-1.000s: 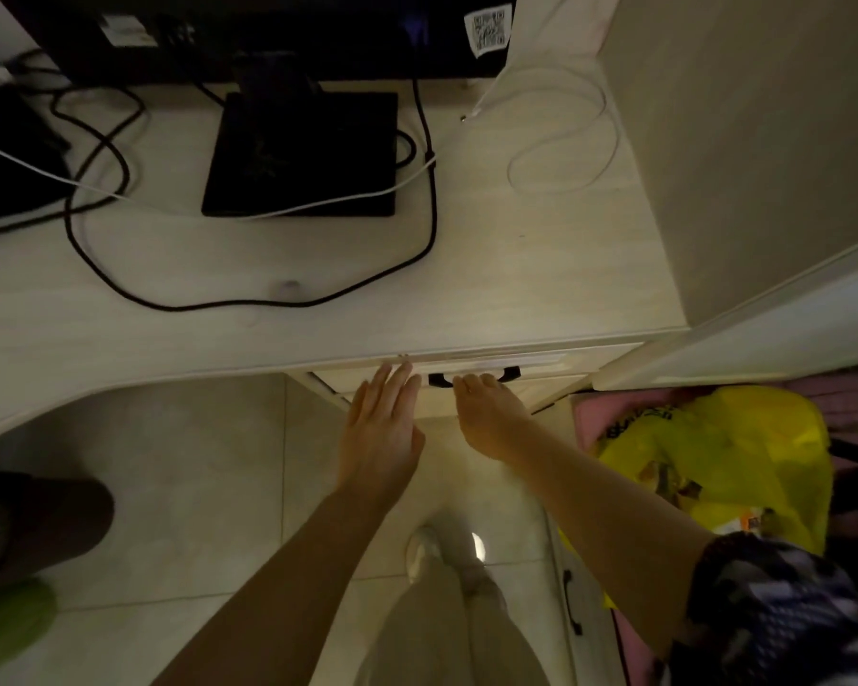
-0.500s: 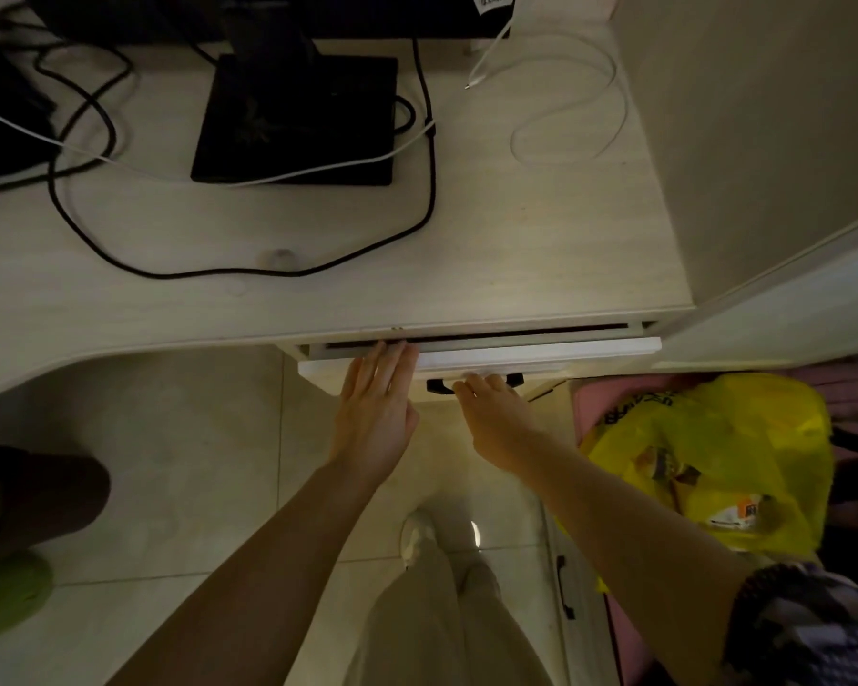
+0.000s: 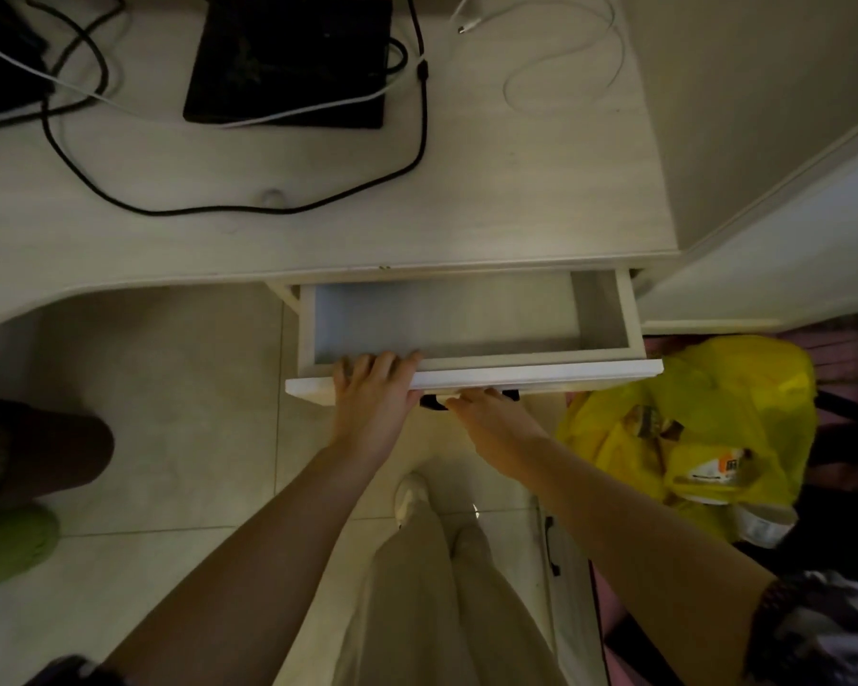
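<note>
As seen at frame centre, stands open under the desk (image 3: 516, 190) edge: drawer (image 3: 442, 319), pale inside showing. Grips its front panel's top rim at centre left, fingers (image 3: 367, 364) curled over: left hand (image 3: 372, 406). Reaches beneath the panel by the dark handle (image 3: 431, 402), fingers hidden, hold impossible to tell: right hand (image 3: 499, 430). Lies at right: yellow bag (image 3: 714, 388).

Drawer (image 3: 600, 309) open under the desk (image 3: 318, 230), both hands at its front.
Left hand (image 3: 372, 396) hooked over the front's top edge, fingertips inside the drawer; right hand (image 3: 496, 425) just beside and lower, closed on the dark handle (image 3: 431, 402) under the front. On the desk, a black base (image 3: 288, 56), a looping black cable (image 3: 219, 209) and a white cable (image 3: 560, 108). Right of the drawer, a yellow bag (image 3: 704, 418); below the arms, pale trousers (image 3: 437, 596) and a shoe (image 3: 409, 495) on tiled floor (image 3: 179, 418).
</note>
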Motion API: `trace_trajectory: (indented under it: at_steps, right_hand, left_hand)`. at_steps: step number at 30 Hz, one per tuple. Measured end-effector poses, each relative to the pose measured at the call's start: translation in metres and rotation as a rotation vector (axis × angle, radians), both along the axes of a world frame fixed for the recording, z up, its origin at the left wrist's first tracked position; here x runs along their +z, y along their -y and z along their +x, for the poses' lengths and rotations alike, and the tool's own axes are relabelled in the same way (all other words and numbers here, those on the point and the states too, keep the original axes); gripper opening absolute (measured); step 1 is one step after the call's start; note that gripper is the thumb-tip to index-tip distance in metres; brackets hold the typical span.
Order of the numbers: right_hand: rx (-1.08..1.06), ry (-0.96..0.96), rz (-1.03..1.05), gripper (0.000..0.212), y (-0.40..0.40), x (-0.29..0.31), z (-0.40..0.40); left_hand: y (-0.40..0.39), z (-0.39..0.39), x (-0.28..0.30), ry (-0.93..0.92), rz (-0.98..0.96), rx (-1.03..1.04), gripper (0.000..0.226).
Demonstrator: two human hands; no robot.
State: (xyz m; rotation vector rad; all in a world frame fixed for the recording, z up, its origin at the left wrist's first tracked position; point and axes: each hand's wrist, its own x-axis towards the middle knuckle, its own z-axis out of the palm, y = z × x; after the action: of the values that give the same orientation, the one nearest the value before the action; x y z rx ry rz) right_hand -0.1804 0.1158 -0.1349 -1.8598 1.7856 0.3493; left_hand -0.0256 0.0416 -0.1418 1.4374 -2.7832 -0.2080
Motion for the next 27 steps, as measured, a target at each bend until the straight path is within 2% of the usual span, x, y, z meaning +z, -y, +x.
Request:
trace_trajectory:
  at_steps: [15,21,27]
  right_hand:
    - [0.121,-0.014,-0.026,0.061,-0.093,-0.016,0.027]
    - [0.142,-0.021,0.027,0.061,-0.119,-0.009,0.037]
    - [0.158,0.001,0.058,0.064,-0.133,-0.001,0.04]
  left_hand:
    - [-0.086,0.03,0.005,0.014,0.044,0.037,0.045]
    - [-0.112,0.039,0.004,0.014,0.081,0.053,0.042]
    - [-0.126,0.041,0.009,0.032,0.192,0.081,0.043]
